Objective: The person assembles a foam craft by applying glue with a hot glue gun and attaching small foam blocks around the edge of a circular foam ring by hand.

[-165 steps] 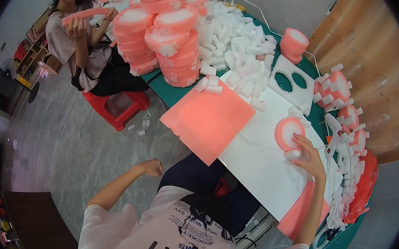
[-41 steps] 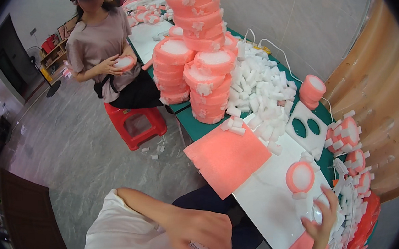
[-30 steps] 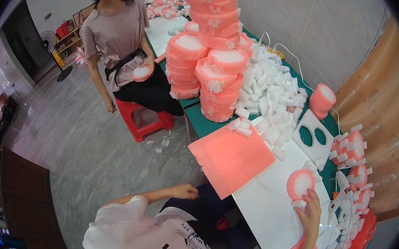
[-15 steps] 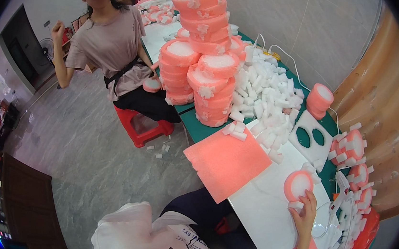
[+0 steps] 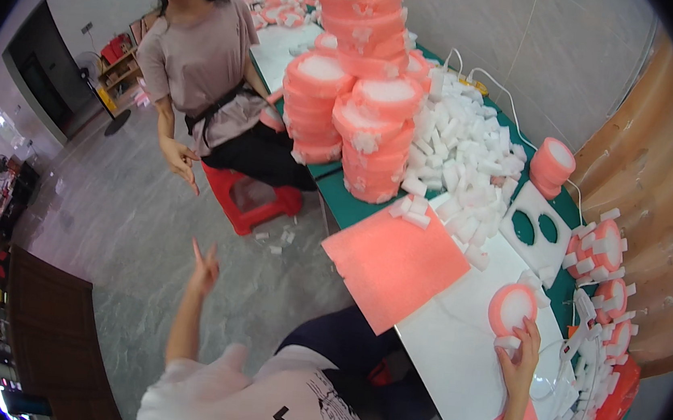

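My right hand [image 5: 522, 359] rests on the table with thumb and fingers closed round a small white foam block [image 5: 508, 342]. Its fingertips touch the near edge of a round foam piece [image 5: 515, 305], white in the middle with a pink rim. That piece lies flat on the white board [image 5: 444, 354]. Away from the table, over the floor, I hold up my left hand [image 5: 204, 269]. Two of its fingers are stretched and spread, and nothing shows in it.
A pink foam sheet [image 5: 396, 260] overhangs the table's near edge. Behind it stand stacked pink-rimmed rounds [image 5: 375, 145] and a heap of white foam blocks [image 5: 453, 136]. A white sheet with two holes [image 5: 535, 249] lies farther right. A co-worker [image 5: 201, 59] sits on a red stool [image 5: 251, 210].
My left hand has come into view, raised over the floor. The co-worker's raised hand has dropped low. My right hand keeps its place at the round piece; the whole view has shifted slightly.
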Action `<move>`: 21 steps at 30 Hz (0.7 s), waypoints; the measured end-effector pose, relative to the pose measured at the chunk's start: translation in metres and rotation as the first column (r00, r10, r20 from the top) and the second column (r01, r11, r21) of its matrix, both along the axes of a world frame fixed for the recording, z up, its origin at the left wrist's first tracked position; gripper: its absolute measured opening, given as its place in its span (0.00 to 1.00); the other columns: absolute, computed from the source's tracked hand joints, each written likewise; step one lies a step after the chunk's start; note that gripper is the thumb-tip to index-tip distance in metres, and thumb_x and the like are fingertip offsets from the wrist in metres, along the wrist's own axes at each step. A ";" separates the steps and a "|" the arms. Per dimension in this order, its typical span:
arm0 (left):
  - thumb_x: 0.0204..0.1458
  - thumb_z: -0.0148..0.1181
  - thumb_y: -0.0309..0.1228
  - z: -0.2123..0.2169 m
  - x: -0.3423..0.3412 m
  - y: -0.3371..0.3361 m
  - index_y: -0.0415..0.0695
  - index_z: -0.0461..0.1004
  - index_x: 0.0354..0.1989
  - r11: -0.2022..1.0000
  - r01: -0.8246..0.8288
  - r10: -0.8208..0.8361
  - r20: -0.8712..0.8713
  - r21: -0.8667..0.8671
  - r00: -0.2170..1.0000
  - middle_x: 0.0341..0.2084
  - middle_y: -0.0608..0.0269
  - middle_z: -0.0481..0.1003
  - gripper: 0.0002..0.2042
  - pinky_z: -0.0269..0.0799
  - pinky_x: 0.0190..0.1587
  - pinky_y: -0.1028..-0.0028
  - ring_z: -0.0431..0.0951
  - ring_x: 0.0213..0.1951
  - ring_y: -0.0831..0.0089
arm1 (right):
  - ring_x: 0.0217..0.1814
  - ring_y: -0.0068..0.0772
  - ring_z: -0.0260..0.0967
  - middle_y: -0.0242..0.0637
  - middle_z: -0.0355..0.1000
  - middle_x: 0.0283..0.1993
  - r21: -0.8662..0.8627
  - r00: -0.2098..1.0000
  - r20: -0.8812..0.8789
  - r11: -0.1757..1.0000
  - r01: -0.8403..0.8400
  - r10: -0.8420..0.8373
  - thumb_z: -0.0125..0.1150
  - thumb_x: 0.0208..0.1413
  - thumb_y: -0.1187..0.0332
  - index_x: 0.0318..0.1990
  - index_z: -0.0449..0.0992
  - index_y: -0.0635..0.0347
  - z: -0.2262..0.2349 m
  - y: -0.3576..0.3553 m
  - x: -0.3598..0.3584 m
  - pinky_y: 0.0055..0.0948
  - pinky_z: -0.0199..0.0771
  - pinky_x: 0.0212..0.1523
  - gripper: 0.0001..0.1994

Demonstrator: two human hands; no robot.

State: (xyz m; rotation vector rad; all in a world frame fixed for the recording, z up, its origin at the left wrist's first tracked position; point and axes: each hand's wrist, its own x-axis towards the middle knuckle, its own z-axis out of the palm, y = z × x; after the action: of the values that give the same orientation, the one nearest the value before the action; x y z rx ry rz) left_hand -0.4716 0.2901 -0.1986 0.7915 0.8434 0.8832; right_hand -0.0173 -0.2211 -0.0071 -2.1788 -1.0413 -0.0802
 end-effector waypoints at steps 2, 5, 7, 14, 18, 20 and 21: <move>0.47 0.48 0.13 0.106 0.017 0.005 0.78 0.24 0.63 0.991 0.094 -0.098 0.033 0.096 0.995 0.65 0.52 0.46 0.49 0.58 0.19 0.88 0.60 0.20 0.87 | 0.65 0.43 0.50 0.41 0.56 0.61 -0.002 0.996 -0.087 1.000 -0.023 0.022 0.63 0.31 0.83 0.43 0.69 0.61 0.005 0.011 0.002 0.35 0.54 0.61 0.24; 0.47 0.48 0.13 0.149 0.044 0.006 0.77 0.25 0.63 0.966 0.152 -0.183 0.138 0.209 0.973 0.65 0.52 0.46 0.49 0.57 0.19 0.89 0.59 0.20 0.89 | 0.66 0.42 0.50 0.41 0.56 0.62 -0.019 0.998 -0.053 0.999 -0.036 0.035 0.62 0.32 0.83 0.43 0.69 0.61 0.002 0.014 0.004 0.34 0.54 0.61 0.24; 0.47 0.49 0.14 0.139 0.056 0.001 0.76 0.25 0.64 0.950 0.204 -0.241 0.137 0.238 0.961 0.64 0.51 0.48 0.48 0.57 0.20 0.89 0.59 0.19 0.88 | 0.65 0.42 0.50 0.41 0.56 0.62 -0.007 0.998 -0.053 1.000 -0.029 0.028 0.63 0.32 0.83 0.43 0.69 0.61 0.000 0.011 0.002 0.34 0.54 0.61 0.24; 0.49 0.54 0.41 -0.090 -0.049 -0.072 0.44 0.69 0.50 0.230 0.767 -0.289 -0.795 -0.599 -0.534 0.38 0.66 0.76 0.22 0.68 0.46 0.67 0.74 0.38 0.69 | 0.65 0.46 0.51 0.42 0.59 0.60 -0.005 1.000 -0.027 1.000 -0.011 0.011 0.66 0.32 0.80 0.42 0.70 0.60 0.009 0.021 -0.004 0.37 0.55 0.60 0.23; 0.45 0.53 0.45 -0.220 -0.181 -0.090 0.46 0.77 0.32 -0.001 0.972 0.018 -0.972 -0.235 -0.235 0.28 0.56 0.76 0.16 0.69 0.38 0.64 0.76 0.33 0.64 | 0.65 0.44 0.51 0.42 0.57 0.61 -0.014 0.999 0.023 0.999 -0.035 0.035 0.63 0.33 0.82 0.43 0.69 0.61 0.005 0.013 0.005 0.35 0.54 0.61 0.23; 0.46 0.52 0.44 -0.217 -0.179 -0.084 0.45 0.76 0.31 0.079 0.990 0.141 -0.982 -0.117 -0.127 0.26 0.57 0.76 0.15 0.68 0.35 0.65 0.75 0.31 0.65 | 0.63 0.46 0.53 0.42 0.60 0.59 -0.008 0.999 0.012 0.999 -0.039 0.040 0.66 0.33 0.77 0.41 0.71 0.60 0.008 0.016 0.002 0.37 0.55 0.60 0.22; 0.47 0.51 0.43 -0.208 -0.189 -0.085 0.44 0.75 0.31 0.151 0.987 0.215 -0.973 -0.053 -0.085 0.25 0.57 0.75 0.15 0.68 0.33 0.65 0.75 0.30 0.65 | 0.63 0.46 0.53 0.42 0.60 0.59 0.001 0.998 0.012 0.998 -0.062 0.062 0.66 0.33 0.77 0.41 0.71 0.60 0.007 0.022 0.002 0.37 0.55 0.60 0.22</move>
State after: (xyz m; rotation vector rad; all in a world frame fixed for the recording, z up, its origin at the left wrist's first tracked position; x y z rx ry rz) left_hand -0.6611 0.2048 -0.4067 2.7898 0.8137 -0.4620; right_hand -0.0148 -0.1996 0.0001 -2.1452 -1.1143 -0.0657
